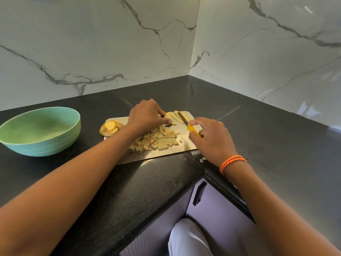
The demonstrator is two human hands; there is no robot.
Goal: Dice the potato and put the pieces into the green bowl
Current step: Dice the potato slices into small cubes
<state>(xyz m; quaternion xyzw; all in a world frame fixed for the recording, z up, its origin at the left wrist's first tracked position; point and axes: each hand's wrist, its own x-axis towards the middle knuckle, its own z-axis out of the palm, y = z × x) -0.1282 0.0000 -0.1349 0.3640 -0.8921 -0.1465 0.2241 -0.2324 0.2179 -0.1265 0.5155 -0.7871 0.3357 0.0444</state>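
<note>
We have one view, worn on the head. It looks forward and down, close over the table [166, 182] corner. Marble walls [92, 43] fill its top.

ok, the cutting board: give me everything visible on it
The pale rectangular cutting board with rounded corners lies flat on the black speckled countertop, right of the green bowl. Its surface looks smooth and slightly shiny. A heap of diced potato pieces sits mid-board, uncut potato strips at its far edge, potato end slices at its left end. The left hand presses the strips; the right hand holds a yellow-handled knife over it.
</note>
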